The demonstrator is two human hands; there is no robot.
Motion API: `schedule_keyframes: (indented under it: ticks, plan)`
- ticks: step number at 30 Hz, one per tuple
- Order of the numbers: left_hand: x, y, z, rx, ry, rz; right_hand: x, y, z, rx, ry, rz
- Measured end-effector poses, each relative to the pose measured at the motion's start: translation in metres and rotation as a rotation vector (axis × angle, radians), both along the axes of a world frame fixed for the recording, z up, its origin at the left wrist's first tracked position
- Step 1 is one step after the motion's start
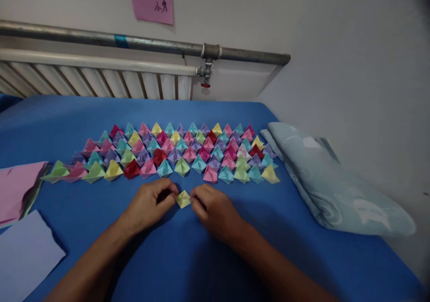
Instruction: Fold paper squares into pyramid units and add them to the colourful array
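Observation:
Between my two hands is a small yellow folded paper boat (183,199), low over the blue surface. My left hand (152,202) pinches its left corner between thumb and forefinger. At the opposite corner, the fingers of my right hand (212,209) are closed on the paper. Just beyond, rows of folded paper boats (182,167) in pink, green, blue, purple, red and yellow stand packed side by side. The front row lies a short way past my fingertips.
Pink paper sheets (16,190) and a pale lilac sheet (30,252) lie at the left. A folded light-green cloth (322,185) rests along the right edge. Behind the blue surface (201,111) are a radiator (127,80) and a metal pipe (161,45) with a valve.

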State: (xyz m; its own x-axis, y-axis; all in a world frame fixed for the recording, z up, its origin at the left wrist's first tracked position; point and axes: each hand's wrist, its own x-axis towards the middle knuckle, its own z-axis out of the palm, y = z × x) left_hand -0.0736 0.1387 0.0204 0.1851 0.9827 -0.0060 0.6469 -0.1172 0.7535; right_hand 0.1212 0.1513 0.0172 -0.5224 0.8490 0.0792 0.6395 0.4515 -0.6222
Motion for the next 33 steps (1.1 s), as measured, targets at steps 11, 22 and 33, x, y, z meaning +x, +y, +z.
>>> schedule_keyframes:
  ticks: [11,22,33]
  plan:
    - [-0.012,0.001,-0.002,-0.14,-0.064,-0.021,0.006,-0.003,0.007,-0.013,-0.006,-0.048]
    - [0.008,-0.007,-0.003,-0.022,0.068,0.069,-0.001,-0.012,0.006,0.047,0.016,-0.116]
    - [0.011,-0.007,-0.009,-0.116,-0.266,0.21,-0.004,-0.017,0.005,0.051,0.112,-0.098]
